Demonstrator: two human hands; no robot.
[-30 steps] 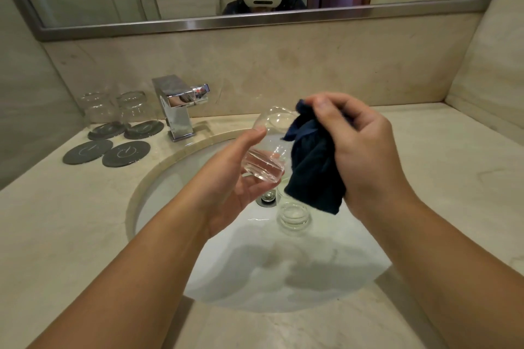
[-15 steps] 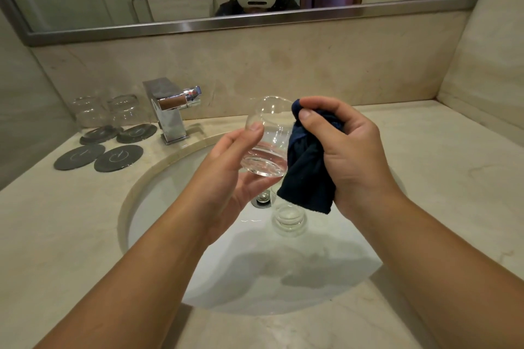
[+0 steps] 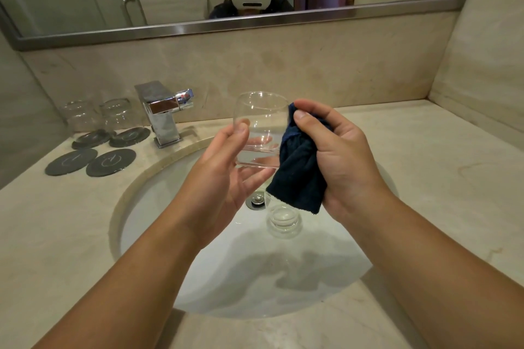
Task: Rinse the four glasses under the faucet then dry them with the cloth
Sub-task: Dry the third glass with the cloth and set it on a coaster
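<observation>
While my left hand [image 3: 224, 176] cradles the clear stemless glass [image 3: 259, 130] above the white oval sink basin [image 3: 158, 207], thumb on its wall and fingers under its base, my right hand [image 3: 340, 156] is closed round the bunched dark navy terry cloth [image 3: 300, 176] and presses it against the glass's right side. The glass is roughly upright, mouth up, to the right of the square chrome faucet [image 3: 163, 113], where I see no water running.

I take this to be the drying of the third glass. Two upturned clear glasses [image 3: 80, 119] stand on round dark grey coasters [image 3: 110, 162] at the back left of the beige marble tabletop [image 3: 425, 178], with two coasters bare in front. A second clear glass [image 3: 285, 219] sits in the basin just beside the drain [image 3: 256, 200], right below the cloth's hanging end.

My worry is the left grip, which is only a thumb and fingertips on smooth, probably wet glass. A hard sideways push from the cloth could slide the glass out of that hold. It would fall straight onto the glass below, and both could crack. Squeezing harder to compensate risks the thin wall instead. The cloth's loose end could also dip into the basin and soak up water, leaving smears.
</observation>
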